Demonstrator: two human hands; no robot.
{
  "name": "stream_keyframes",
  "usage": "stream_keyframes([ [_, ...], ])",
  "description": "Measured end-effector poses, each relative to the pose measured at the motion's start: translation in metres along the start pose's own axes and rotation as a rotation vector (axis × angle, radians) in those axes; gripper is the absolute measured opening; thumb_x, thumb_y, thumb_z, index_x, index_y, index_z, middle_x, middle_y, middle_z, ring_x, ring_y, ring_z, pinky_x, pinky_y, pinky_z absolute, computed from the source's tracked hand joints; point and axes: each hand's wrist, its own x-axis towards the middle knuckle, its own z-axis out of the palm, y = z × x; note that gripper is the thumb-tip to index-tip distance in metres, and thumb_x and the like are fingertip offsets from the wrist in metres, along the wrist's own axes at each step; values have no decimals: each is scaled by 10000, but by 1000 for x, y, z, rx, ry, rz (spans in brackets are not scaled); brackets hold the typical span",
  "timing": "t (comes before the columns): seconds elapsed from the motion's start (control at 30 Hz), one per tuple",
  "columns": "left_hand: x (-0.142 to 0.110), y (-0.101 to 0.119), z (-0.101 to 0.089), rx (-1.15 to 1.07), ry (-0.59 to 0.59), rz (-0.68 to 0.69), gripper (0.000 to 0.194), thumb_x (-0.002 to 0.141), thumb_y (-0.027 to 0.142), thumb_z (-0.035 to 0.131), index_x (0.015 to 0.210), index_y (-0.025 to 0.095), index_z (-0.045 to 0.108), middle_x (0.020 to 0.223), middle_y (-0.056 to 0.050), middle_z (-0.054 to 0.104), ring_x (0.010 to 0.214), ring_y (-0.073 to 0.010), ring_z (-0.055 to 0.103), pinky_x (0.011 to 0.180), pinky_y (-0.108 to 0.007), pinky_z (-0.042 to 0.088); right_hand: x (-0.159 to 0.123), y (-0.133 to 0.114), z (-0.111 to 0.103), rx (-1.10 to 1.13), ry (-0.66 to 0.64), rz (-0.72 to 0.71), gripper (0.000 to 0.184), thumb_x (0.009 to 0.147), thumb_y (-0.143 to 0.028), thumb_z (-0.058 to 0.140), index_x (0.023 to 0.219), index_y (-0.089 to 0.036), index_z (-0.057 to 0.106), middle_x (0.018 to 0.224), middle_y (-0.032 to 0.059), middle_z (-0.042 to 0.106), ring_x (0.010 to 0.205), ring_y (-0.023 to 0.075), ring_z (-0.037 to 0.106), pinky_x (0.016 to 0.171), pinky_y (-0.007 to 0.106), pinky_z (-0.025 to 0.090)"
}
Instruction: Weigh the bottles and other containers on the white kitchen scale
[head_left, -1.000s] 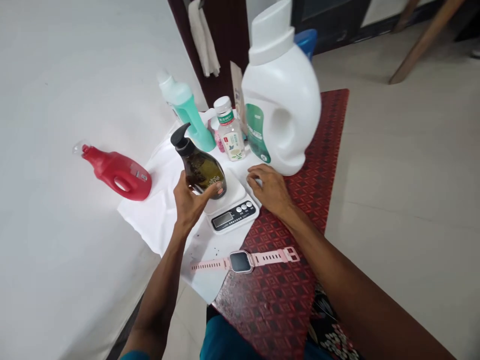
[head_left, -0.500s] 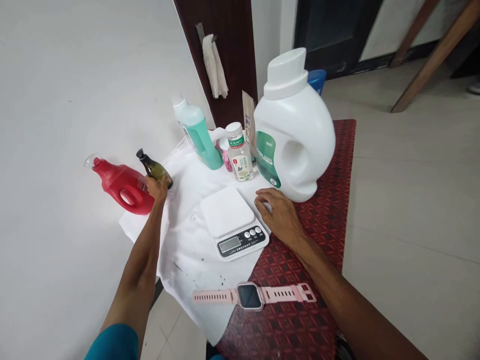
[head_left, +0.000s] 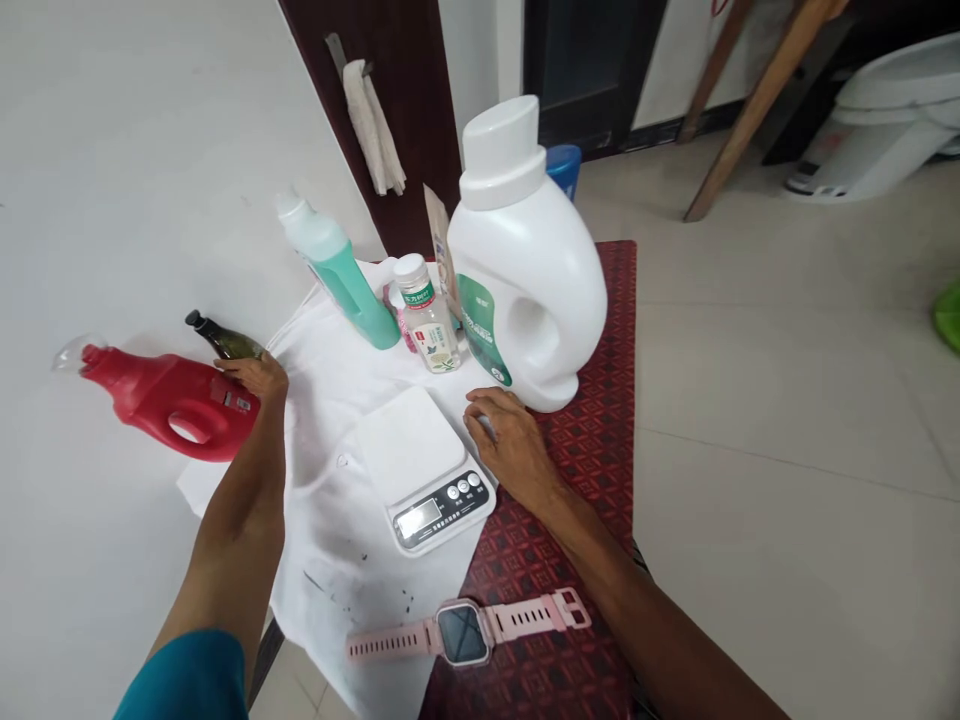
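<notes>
My left hand (head_left: 259, 377) is closed around the lower part of a dark green bottle (head_left: 229, 340) with a black cap, which leans left. Beside it a red jug (head_left: 187, 405) with a clear cap tilts the same way, close to my fingers. My right hand (head_left: 510, 440) rests with loosely curled fingers, thumb apart, on the cloth between the kitchen scale and a big white detergent jug (head_left: 559, 260). It appears to hold nothing. The white kitchen scale (head_left: 412, 445) has a bare platform; its display (head_left: 418, 518) looks bright.
Behind the scale stand a green-liquid bottle (head_left: 345, 280), a clear white-capped bottle (head_left: 431, 325) and a brown packet (head_left: 441, 240). A pink smartwatch (head_left: 463, 633) lies in front, across the white cloth (head_left: 330, 500) and red patterned tabletop (head_left: 532, 640). Wall lies left, tiled floor right.
The view has swung right, so everything sits further left. The scale's display looks brighter. My left hand covers more of the dark green bottle's base. My right hand keeps its place beside the scale.
</notes>
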Motion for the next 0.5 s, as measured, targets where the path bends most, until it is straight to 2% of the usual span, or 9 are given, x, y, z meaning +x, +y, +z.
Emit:
stream_keyframes([
  [0.1,-1,6,-3,109,281,-160,659,925,545,796,1282,98,469,1377,-283,547,1578,-514,393,1314,-769,221,0,-2,1,0,13,1,201,1018,-135,556,901,-235,686,1126,136,775,1055,297,694,996,462,577],
  [0.13,-3,10,-5,134,333,-177,722,882,553,832,1304,86,478,1443,-321,514,1617,-551,309,1315,-792,168,0,-3,2,1,15,0,202,1014,-130,555,895,-236,681,1112,134,771,1047,297,690,991,460,575],
  [0.2,-8,19,-7,164,384,-156,789,833,574,866,1330,75,509,1521,-337,477,1672,-568,179,1329,-777,104,1,-3,3,0,12,0,198,1004,-123,558,889,-237,673,1086,129,761,1029,299,684,987,461,569],
  [0.23,-12,25,-6,168,374,-112,801,827,586,871,1340,77,526,1537,-327,478,1688,-549,157,1341,-746,105,1,-3,3,-3,8,0,195,997,-119,562,889,-238,671,1076,127,757,1025,301,683,990,463,566],
  [0.27,-17,32,-3,168,348,-56,800,828,601,868,1347,86,543,1536,-308,497,1688,-519,200,1350,-707,147,1,-2,4,-5,4,1,193,990,-114,563,888,-238,670,1070,126,753,1023,304,682,995,467,562],
  [0.33,-29,50,11,130,227,62,761,867,620,831,1373,122,558,1495,-264,562,1583,-433,442,1318,-608,328,2,-2,5,-13,1,1,189,979,-106,566,887,-236,667,1068,128,751,1021,309,682,1004,476,555],
  [0.37,-35,60,21,94,148,104,728,895,627,801,1383,145,558,1464,-242,595,1457,-376,573,1255,-543,438,2,-1,5,-16,3,1,188,976,-104,566,885,-235,665,1066,129,751,1018,310,682,1003,478,554],
  [0.43,-44,79,46,-19,-24,119,640,956,636,735,1368,177,562,1399,-205,635,1237,-285,680,1110,-438,549,2,-1,5,-19,9,-3,187,975,-104,566,877,-235,658,1063,131,752,1010,309,681,991,479,557],
  [0.5,-49,97,72,-95,-132,63,551,958,612,755,1260,183,590,1319,-178,659,1149,-263,687,1039,-406,560,2,-1,5,-16,15,-11,191,977,-105,567,867,-237,652,1059,129,755,1003,305,682,975,473,562],
])
